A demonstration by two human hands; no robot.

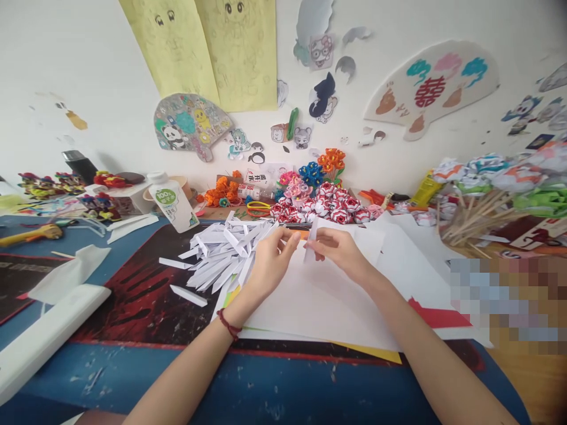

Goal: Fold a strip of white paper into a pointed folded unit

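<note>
A narrow folded strip of white paper (312, 237) stands upright between the thumb and fingers of my right hand (340, 252). Just left of it, my left hand (271, 260) is closed, its thumb near the curled fingertips. Whatever those fingers hold, if anything, is hidden. Both hands hover over a stack of large white paper sheets (319, 301), and a small gap separates them. Beside my left hand lies a loose heap of folded white paper strips (217, 254), a few of them spilling onto the dark red-and-black mat (146, 289).
A white bottle (173, 203) stands behind the heap. Red-and-white paper flowers (330, 203) and blue ones (310, 174) line the wall. Wooden sticks with paper blooms (473, 215) crowd the right. A long white box (53, 336) lies at left on the blue table (177, 383).
</note>
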